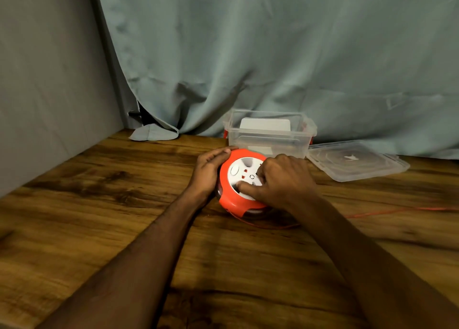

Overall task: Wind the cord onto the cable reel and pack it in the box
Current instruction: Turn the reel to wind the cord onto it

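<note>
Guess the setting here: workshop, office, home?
Likely a makeshift recording corner indoors, not a workshop: a wood-grain table pushed against a plain grey wall, a grey-green curtain draped as backdrop, and only the cable reel and clear box set out.

Cable reel (239, 179): orange rim, white socket face, tilted.
Cord (387, 212): thin orange, trailing right.
Box (269, 133): clear, open, behind reel.

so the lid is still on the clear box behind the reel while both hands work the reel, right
Not quite. In the head view the lid is off, lying on the table to the right of the clear box. The left hand and right hand are both on the reel.
</note>
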Demonstrator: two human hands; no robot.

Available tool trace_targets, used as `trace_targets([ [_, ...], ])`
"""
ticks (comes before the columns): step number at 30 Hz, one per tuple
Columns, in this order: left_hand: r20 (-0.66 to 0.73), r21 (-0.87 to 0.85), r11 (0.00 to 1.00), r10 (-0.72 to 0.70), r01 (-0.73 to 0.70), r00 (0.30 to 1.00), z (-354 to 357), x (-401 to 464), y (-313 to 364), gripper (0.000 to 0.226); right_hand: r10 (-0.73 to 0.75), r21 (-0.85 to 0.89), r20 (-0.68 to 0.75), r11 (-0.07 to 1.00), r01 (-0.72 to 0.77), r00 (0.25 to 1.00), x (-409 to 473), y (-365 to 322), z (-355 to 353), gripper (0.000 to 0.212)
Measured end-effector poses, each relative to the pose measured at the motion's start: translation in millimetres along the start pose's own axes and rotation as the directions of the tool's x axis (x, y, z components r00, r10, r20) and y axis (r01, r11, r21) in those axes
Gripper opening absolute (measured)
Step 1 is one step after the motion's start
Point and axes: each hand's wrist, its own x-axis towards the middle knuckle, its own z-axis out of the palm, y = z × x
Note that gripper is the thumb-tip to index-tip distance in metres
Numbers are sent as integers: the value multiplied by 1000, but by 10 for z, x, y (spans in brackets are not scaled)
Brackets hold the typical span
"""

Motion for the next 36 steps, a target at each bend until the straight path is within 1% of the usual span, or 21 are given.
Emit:
trace_targets([
  [2, 5, -4, 1000, 8, -8, 1000, 5, -11, 14, 21, -17, 27, -49, 999, 18, 999, -16, -38, 6, 52],
  [6, 1, 6, 1000, 2, -2, 1000, 0, -12, 12, 21, -11, 6, -28, 1000, 11, 1000, -7, -33, 39, 60],
  [8, -1, 10, 1000, -3, 3, 1000, -10, -5, 5, 21, -6, 13, -25, 1000, 7, 1000, 6, -13, 79, 60],
  [11, -9, 0, 1000, -18, 18, 1000, -26, 5, -7, 21, 30, 78, 8, 996, -30, 1000, 50, 101, 134, 56],
  [12, -15, 3, 1000, -23, 23, 1000, -29, 16, -18, 21, 48, 124, 20, 991, -50, 999, 66, 177, 132, 53],
  [14, -28, 19, 1000, -11, 12, 1000, -45, 38, -41, 22, 64, 285, 46, 956, -75, 997, 97, 362, 126, 33],
  [15, -29, 26, 1000, -6, 6, 1000, -50, 45, -51, 22, 56, 356, 72, 931, -78, 996, 102, 452, 114, 26],
  [16, -26, 35, 999, -7, 8, 1000, -48, 53, -64, 22, 32, 412, 100, 908, -70, 994, 93, 528, 91, 31],
  [18, -11, 46, 999, -18, 19, 1000, -46, 56, -76, 22, -44, 461, 148, 887, -29, 988, 80, 620, 62, 44],
  [20, 4, 49, 999, -24, 24, 1000, -37, 49, -67, 22, -110, 457, 172, 889, 20, 979, 96, 643, 35, 45],
  [23, 15, 61, 998, -25, 24, 1000, -36, 45, -51, 23, -157, 435, 236, 900, 40, 959, 122, 641, -22, 48],
  [26, 17, 74, 997, -18, 17, 1000, -35, 47, -50, 24, -192, 419, 270, 906, 64, 944, 123, 667, -26, 52],
  [33, 32, 88, 995, -49, 46, 998, -30, 31, -55, 26, -137, 395, 276, 919, 18, 951, 158, 679, -37, 53],
  [36, 40, 100, 994, -52, 48, 998, -20, 15, -38, 26, -116, 380, 300, 925, -7, 947, 161, 639, -41, 57],
])
